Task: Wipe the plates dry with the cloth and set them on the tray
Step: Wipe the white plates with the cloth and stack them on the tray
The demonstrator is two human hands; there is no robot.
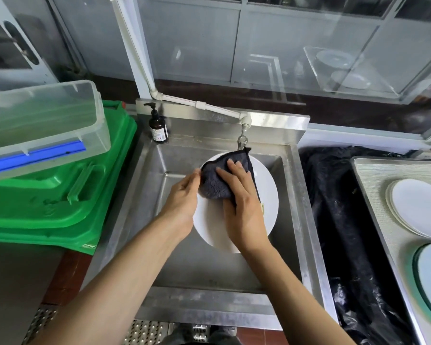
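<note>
Two hands over steel sink (306, 220): left hand (182, 200) grips round white plate (266, 195), right hand (241, 195) flat on dark waffle cloth (214, 185).

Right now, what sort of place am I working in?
Likely a dishwashing station in a commercial or canteen kitchen: a stainless steel sink, a metal tray holding stacked white plates, and green plastic bin lids piled beside it.

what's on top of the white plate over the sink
A dark grey cloth lies on the round white plate, pressed by the right hand. The plate surface beneath them is hidden.
</note>
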